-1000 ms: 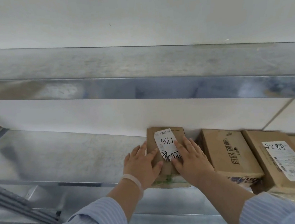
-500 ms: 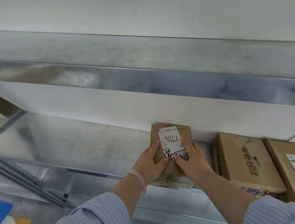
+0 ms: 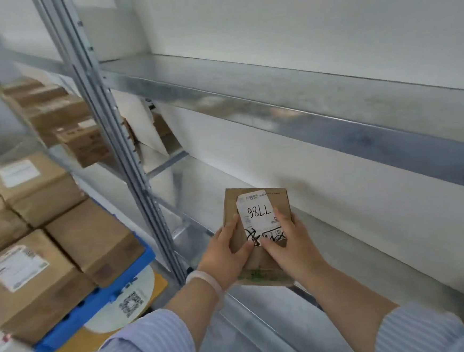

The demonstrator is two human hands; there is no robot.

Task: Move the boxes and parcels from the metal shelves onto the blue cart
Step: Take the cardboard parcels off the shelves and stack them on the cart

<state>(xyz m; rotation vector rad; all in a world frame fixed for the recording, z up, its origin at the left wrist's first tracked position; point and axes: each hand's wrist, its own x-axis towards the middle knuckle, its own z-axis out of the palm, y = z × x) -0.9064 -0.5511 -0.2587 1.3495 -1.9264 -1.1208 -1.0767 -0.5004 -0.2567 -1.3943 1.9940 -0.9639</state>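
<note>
A small brown cardboard box (image 3: 258, 201) with a white label marked 7786 is held in front of the metal shelf (image 3: 342, 253). My left hand (image 3: 225, 252) grips its left side and my right hand (image 3: 289, 243) grips its right side, thumbs on top. The box is lifted clear of the shelf front edge. At the left stands the blue cart (image 3: 115, 290), loaded with several brown boxes (image 3: 91, 239).
An upright metal post (image 3: 117, 146) stands between the cart and the shelf. An upper shelf (image 3: 274, 94) runs above. More boxes (image 3: 62, 117) sit on a neighbouring rack at the far left. A round white floor sticker (image 3: 127, 303) lies under the cart edge.
Both hands have lifted the labelled box off the shelf and the view has swung left, so the cart and the post now show and the other shelf boxes on the right are out of view.
</note>
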